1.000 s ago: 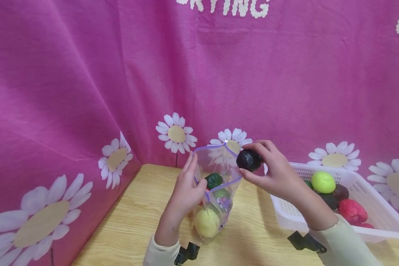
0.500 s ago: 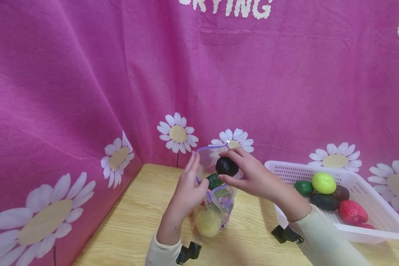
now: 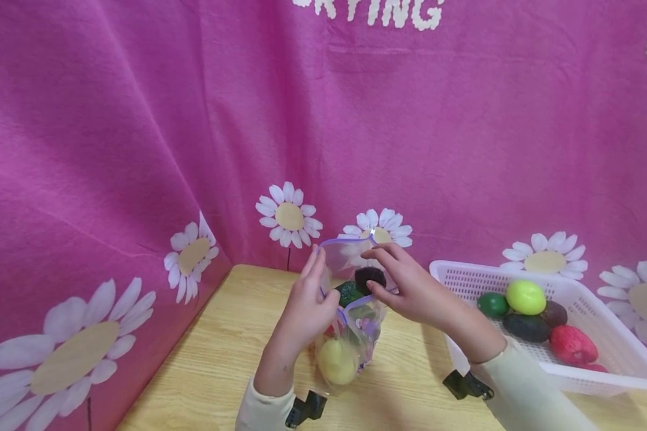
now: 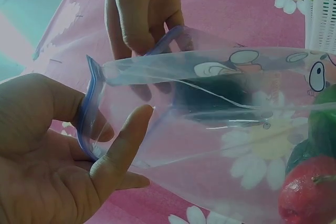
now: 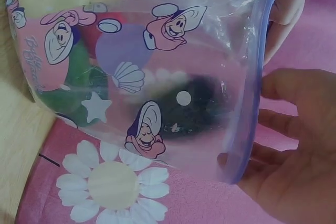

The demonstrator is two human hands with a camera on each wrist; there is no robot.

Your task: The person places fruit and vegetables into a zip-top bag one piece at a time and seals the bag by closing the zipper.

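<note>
My left hand (image 3: 307, 302) pinches the bag (image 3: 369, 328), likely to hold it open, while my right hand (image 3: 412, 287) has fingers apart at its mouth, near the avocado (image 3: 368, 276) inside.

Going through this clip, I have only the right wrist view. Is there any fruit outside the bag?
Observer: Yes. In the head view, a yellow-green fruit lies in a pale basket to the right of the bag.
Reviewer: Is it alone in there?
Observer: No, a red fruit lies there too.
Reviewer: And how is the bag held?
Observer: The left wrist view shows the left hand pinching its rim.
</note>
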